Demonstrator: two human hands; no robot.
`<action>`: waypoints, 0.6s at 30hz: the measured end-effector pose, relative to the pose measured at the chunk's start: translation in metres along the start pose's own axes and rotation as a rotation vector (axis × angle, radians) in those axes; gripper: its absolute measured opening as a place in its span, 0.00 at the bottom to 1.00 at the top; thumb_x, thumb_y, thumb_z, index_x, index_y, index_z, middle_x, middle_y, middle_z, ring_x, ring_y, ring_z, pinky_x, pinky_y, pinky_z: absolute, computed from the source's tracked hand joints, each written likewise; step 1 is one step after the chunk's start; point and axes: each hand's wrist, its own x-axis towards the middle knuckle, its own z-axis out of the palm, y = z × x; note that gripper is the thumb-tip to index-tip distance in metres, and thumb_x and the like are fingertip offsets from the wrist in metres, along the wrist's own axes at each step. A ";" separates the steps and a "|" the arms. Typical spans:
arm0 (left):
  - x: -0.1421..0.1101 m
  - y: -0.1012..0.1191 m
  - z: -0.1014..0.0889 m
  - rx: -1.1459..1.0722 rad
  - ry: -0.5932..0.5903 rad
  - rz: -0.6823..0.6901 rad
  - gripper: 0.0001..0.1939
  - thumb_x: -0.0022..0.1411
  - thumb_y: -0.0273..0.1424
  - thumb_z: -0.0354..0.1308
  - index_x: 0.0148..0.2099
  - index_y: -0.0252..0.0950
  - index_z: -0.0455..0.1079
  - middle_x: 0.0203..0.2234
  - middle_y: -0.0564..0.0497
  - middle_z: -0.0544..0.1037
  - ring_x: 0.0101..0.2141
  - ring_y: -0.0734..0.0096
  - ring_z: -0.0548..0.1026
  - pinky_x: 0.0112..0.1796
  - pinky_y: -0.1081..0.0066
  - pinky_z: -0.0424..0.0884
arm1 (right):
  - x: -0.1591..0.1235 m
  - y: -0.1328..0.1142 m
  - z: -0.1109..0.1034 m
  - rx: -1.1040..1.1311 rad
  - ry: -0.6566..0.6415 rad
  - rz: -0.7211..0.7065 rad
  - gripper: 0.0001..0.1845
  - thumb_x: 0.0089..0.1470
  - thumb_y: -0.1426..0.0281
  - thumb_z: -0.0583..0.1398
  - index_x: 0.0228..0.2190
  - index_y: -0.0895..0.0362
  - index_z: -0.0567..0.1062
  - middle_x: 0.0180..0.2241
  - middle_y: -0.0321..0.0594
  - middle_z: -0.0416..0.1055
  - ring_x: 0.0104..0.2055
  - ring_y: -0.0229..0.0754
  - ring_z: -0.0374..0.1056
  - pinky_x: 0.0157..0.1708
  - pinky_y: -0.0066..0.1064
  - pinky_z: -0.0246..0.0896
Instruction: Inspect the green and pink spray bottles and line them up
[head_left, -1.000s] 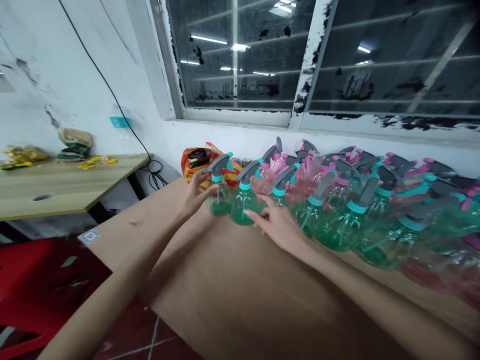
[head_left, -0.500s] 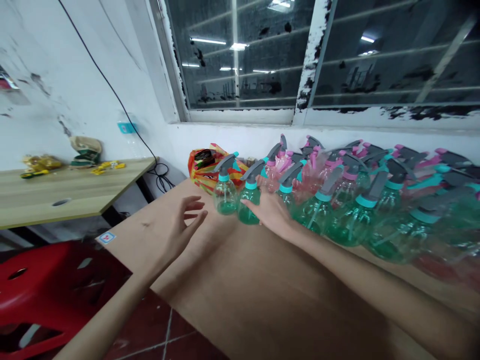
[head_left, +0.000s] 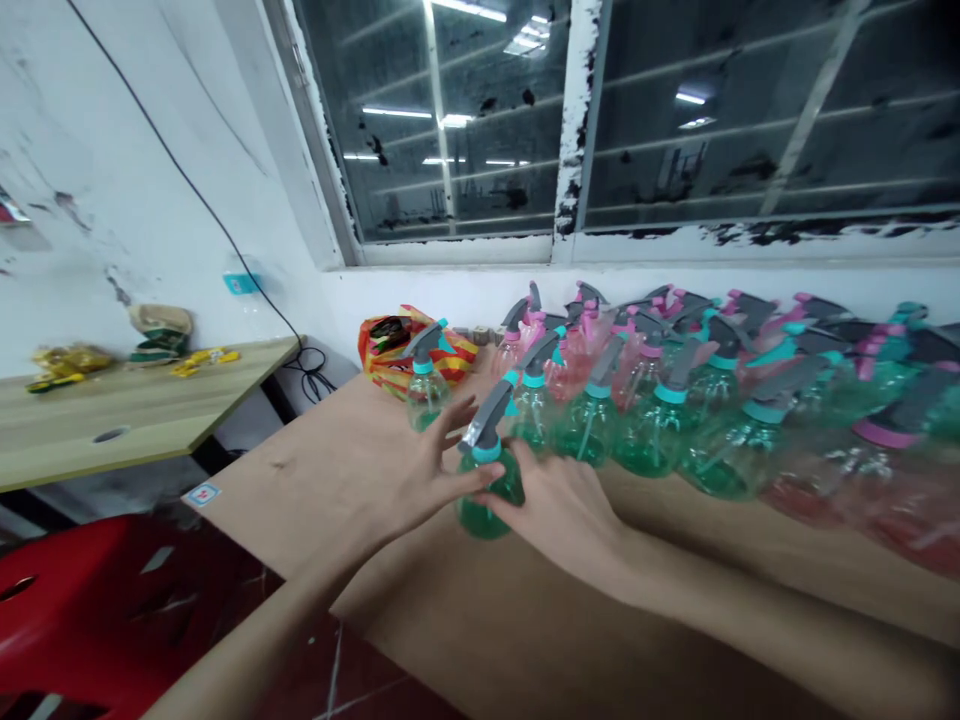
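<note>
A green spray bottle [head_left: 487,490] with a grey trigger and teal collar stands apart from its row, close to me on the brown tabletop [head_left: 450,620]. My right hand [head_left: 559,505] wraps round its body from the right. My left hand [head_left: 424,475] touches its neck and collar from the left with curled fingers. Another green bottle [head_left: 425,385] stands alone at the left end of the row. Behind, several green and pink spray bottles [head_left: 675,400] crowd along the wall under the window.
A red and yellow bag [head_left: 394,345] lies at the table's far left corner. A lighter wooden desk [head_left: 112,425] with small yellow items stands at the left. A red plastic stool [head_left: 82,610] sits below it. A black cable [head_left: 307,360] hangs down the wall.
The second green bottle has come out of the row toward me in my right hand. My left hand, open in the air half a second ago, now closes on its neck.
</note>
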 end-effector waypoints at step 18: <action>0.044 0.057 0.150 -0.191 -0.181 0.173 0.17 0.53 0.25 0.50 0.46 0.43 0.63 0.44 0.50 0.74 0.43 0.61 0.74 0.46 0.60 0.70 | -0.126 0.158 -0.057 0.009 -0.051 0.028 0.26 0.56 0.51 0.50 0.45 0.56 0.70 0.44 0.46 0.72 0.45 0.50 0.69 0.40 0.43 0.67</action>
